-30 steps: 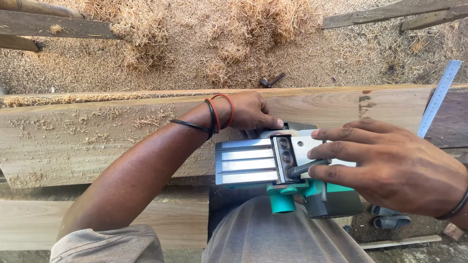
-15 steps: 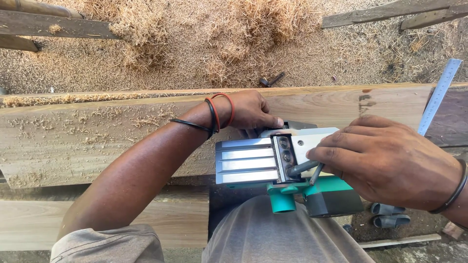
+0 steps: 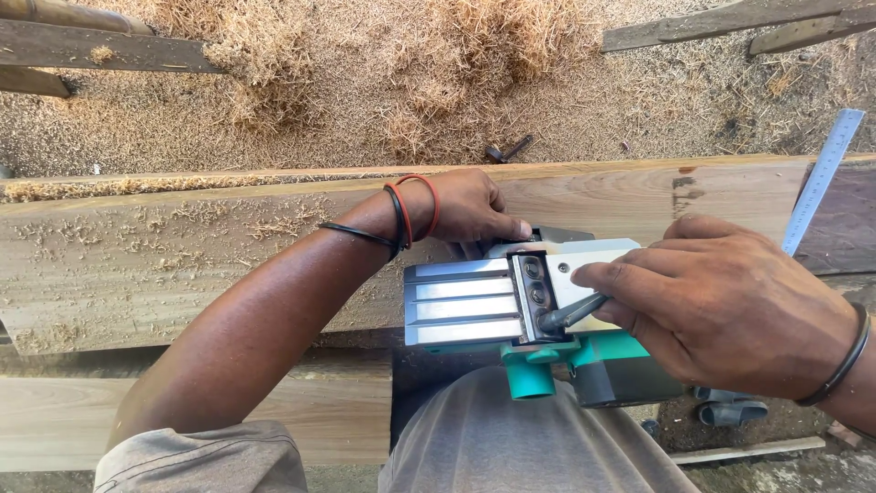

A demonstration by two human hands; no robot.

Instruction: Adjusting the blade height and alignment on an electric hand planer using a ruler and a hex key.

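The upturned teal-and-grey electric planer with its ribbed metal sole (image 3: 479,306) lies across the person's lap, long axis left-right. The right hand (image 3: 730,310), nearer, clenches a dark socket wrench (image 3: 570,313) on the blade drum just left of its fingers (image 3: 620,278); the left hand (image 3: 470,210) grips the planer's far edge.

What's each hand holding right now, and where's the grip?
The left hand grips the upturned electric planer at its far edge. The right hand holds a dark wrench by its handle.

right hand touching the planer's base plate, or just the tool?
Touching. Head view: right hand fingers rest on the planer plate while gripping the dark tool.
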